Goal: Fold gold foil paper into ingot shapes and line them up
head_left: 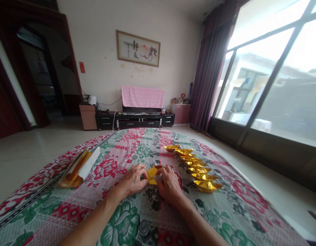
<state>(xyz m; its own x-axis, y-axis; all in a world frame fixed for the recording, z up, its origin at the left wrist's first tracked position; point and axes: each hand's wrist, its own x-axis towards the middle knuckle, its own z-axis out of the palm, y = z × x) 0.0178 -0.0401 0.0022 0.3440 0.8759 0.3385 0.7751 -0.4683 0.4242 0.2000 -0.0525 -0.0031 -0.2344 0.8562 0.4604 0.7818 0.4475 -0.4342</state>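
Both the left hand (133,180) and right hand (169,184) pinch the half-folded gold foil paper (153,173); creasing firmly should match the finished gold ingots (199,169) at two o'clock.

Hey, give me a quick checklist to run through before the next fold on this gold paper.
1. Both hands on the piece: left hand and right hand pinch the gold paper: ok.
2. Paper resting on the floral cloth: ok.
3. Crease alignment: hidden by fingers: cannot tell.
4. Row of folded gold ingots clear of the hands: ok.
5. Stack of gold sheets at left, lying apart from the hands: ok.
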